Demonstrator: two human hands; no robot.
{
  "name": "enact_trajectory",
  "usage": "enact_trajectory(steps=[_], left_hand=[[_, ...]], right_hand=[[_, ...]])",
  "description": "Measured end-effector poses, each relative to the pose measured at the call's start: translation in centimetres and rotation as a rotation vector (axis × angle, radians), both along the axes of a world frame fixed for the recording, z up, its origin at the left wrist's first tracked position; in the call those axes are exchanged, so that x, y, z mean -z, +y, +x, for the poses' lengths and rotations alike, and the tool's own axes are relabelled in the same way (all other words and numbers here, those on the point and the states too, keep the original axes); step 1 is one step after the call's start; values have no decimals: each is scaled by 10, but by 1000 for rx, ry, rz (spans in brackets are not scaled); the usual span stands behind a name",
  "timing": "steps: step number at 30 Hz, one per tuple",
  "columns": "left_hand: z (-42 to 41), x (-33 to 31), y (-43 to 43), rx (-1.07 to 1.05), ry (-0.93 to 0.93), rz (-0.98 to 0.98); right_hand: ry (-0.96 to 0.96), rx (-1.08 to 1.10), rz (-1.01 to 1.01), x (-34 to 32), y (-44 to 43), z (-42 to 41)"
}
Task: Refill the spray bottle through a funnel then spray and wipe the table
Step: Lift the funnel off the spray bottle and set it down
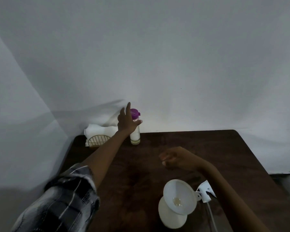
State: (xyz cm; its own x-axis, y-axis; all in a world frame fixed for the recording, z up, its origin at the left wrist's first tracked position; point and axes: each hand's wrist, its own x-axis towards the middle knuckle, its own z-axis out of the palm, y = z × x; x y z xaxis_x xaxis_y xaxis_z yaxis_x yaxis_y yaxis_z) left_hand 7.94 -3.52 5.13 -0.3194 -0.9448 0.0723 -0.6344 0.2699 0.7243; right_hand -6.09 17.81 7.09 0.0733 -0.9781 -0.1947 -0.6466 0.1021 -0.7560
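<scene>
1. We see the left hand [126, 123] reaching to the capped bottle [135, 136] at the table's [208, 148] far edge, centre-left of the frame. The fingers are straight and pointing up, with the thumb across the bottle's front; nothing is gripped.
2. The right hand [172, 158] hovers mid-frame with its fingers curled in. We see nothing in it.
3. The spray bottle [172, 216] stands at lower right with the funnel [179, 196] seated in its neck.
4. The spray head [206, 193] lies just right of the funnel.
5. A white cloth [97, 130] sits in a gold rack [98, 140], left of the capped bottle.
</scene>
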Motion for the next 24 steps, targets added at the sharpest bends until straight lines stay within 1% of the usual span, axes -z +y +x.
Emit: enact_trajectory(steps=[2, 3, 4, 5, 6, 8, 9, 11, 17, 20, 24], left_hand=[[3, -9, 28, -52, 11, -161], [6, -13, 47, -49, 54, -237], [10, -15, 69, -9, 115, -263], [15, -18, 91, 69, 185, -210], [20, -18, 115, 168, 233, -83], [32, -17, 159, 335, 261, 197], [36, -14, 177, 368, 274, 282], [45, -7, 204, 360, 306, 375], [62, 13, 239, 185, 266, 504], [66, 15, 250, 188, 225, 506], [64, 15, 260, 194, 289, 501]], right_hand=[[-27, 25, -9, -1, 8, -1], [-45, 43, -9, -2, 14, -2], [-64, 63, -9, -2, 20, -3], [-88, 87, -12, -2, 25, -4], [-117, 115, -21, -2, 33, -5], [-155, 168, -44, -3, 48, -5], [-161, 191, -51, -3, 56, -5], [-183, 259, -56, -1, 73, -2], [-189, 502, -93, 18, 115, 11], [-262, 664, -111, 24, 128, 16], [-389, 760, -75, 23, 136, 24]])
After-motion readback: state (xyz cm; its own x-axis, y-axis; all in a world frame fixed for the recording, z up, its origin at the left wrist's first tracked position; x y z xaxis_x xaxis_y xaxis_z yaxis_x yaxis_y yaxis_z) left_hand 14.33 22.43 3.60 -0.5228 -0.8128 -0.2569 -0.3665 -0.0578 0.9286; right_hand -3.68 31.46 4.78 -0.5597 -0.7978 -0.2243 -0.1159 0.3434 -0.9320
